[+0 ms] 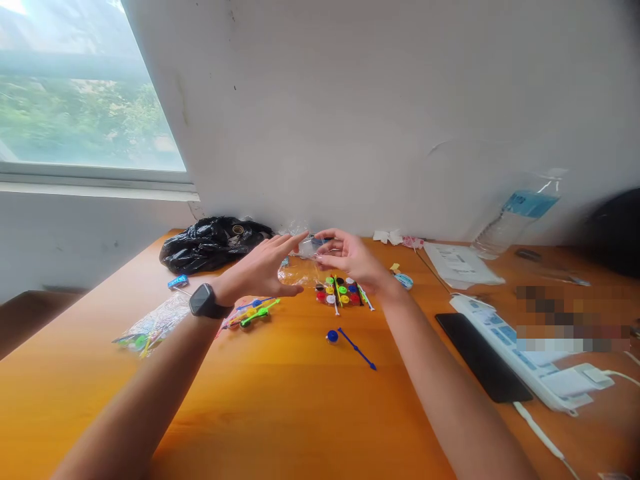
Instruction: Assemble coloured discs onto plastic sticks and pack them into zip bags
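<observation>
The clear bag [306, 250] is blurred, contents unreadable; right edge cuts the dark object [617, 230].

Bare tabletop [280, 413] runs wide between the forearms and along the near edge. Ahead, a blue stick [356, 348] lies loose, and coloured pieces [340, 292] cluster just behind it. Above them the left hand [265, 270] and right hand [347, 257] meet on a clear wrapper [300, 270], closing that gap. Clear packets [155, 323] and a black bag [210, 243] crowd the left. A dark phone [480, 357] and a white power strip [520, 353] bar the right. The wall shuts the back
</observation>
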`<action>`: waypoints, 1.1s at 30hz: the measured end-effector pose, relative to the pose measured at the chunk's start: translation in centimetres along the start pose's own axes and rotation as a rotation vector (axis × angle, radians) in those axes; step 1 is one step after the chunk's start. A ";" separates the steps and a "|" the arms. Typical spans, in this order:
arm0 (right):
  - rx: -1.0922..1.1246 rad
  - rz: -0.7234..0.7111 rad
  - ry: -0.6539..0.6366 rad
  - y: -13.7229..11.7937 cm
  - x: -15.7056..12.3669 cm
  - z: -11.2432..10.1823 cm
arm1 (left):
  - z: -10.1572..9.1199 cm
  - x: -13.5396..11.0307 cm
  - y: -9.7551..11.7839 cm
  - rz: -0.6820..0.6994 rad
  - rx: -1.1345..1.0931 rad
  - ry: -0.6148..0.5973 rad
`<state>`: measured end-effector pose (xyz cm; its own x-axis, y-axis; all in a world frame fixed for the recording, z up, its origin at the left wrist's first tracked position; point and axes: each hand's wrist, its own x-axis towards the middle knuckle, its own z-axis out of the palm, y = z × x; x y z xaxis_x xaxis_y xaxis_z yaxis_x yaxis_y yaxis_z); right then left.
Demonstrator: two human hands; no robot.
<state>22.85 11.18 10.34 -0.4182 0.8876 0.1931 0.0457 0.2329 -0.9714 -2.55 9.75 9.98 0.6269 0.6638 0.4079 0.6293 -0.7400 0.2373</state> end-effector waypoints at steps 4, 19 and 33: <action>-0.042 0.068 -0.069 0.2 -0.2 0.1 | -0.6 0.0 0.3 0.005 -0.040 0.021; -0.177 -0.006 0.080 -0.2 -0.1 -0.2 | -0.5 0.1 0.6 0.001 0.018 0.072; -0.437 -0.185 0.114 4.8 0.5 7.4 | -4.4 -3.2 -6.7 -0.248 0.035 0.061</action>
<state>16.17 9.82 4.72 -0.3541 0.8479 0.3946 0.3670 0.5140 -0.7753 -10.85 12.11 10.93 0.4229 0.8161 0.3938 0.7767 -0.5503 0.3064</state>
